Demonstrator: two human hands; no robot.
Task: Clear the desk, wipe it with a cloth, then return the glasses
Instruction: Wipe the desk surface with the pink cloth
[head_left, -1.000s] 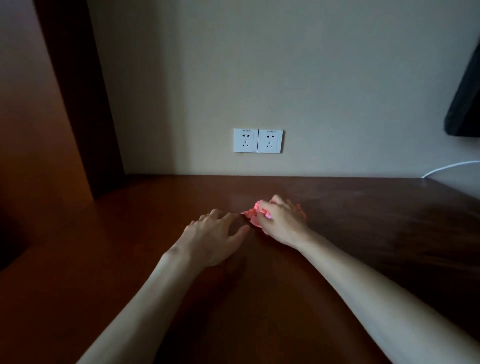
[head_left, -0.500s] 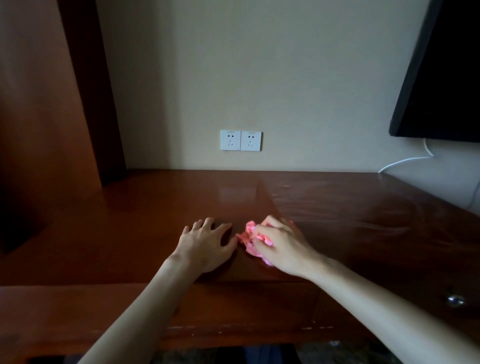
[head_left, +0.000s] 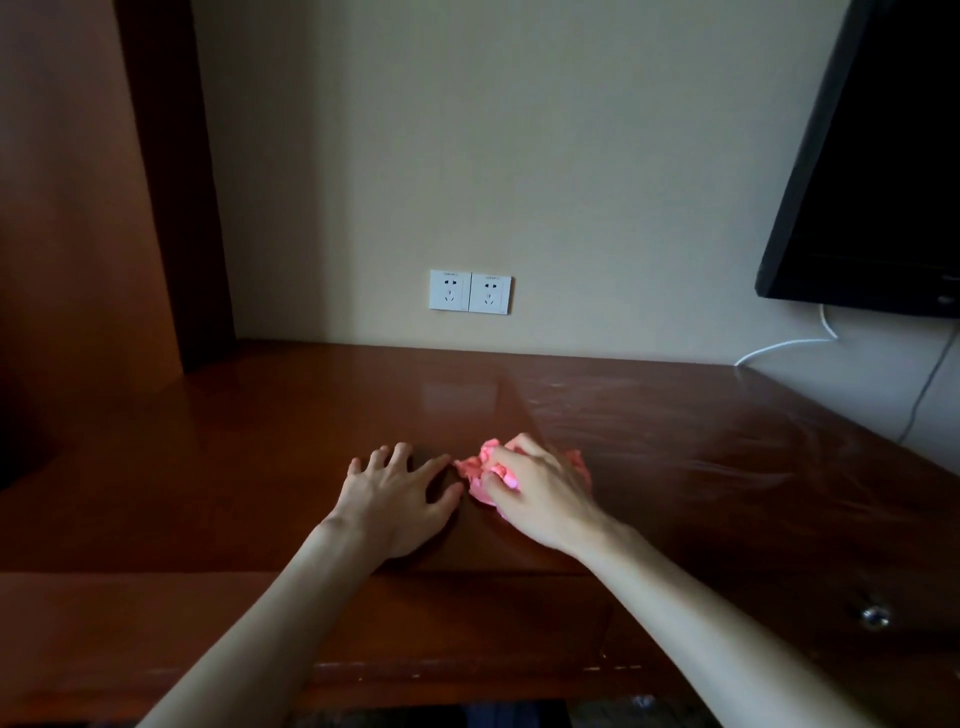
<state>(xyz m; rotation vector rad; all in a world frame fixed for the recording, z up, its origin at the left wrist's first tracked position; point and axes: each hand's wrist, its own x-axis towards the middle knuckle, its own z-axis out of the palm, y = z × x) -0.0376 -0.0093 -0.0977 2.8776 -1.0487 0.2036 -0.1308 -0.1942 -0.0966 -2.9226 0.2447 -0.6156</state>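
Note:
A crumpled pink cloth (head_left: 475, 470) lies on the dark reddish wooden desk (head_left: 260, 457), near its front edge. My right hand (head_left: 540, 493) grips the cloth from above, fingers curled over it. Just left of it, my left hand (head_left: 395, 493) rests flat on the desk with fingers spread, its thumb close to the cloth. No glasses are in view.
A double white wall socket (head_left: 470, 291) sits above the desk's back edge. A black screen (head_left: 872, 171) hangs at the upper right, with a white cable (head_left: 784, 347) below it. A wooden cabinet side (head_left: 72, 208) stands at the left. A metal drawer knob (head_left: 875, 616) shows at lower right.
Both hands came back toward the desk's front edge, the right hand dragging the cloth along. The view pulled back, showing the front edge and the screen.

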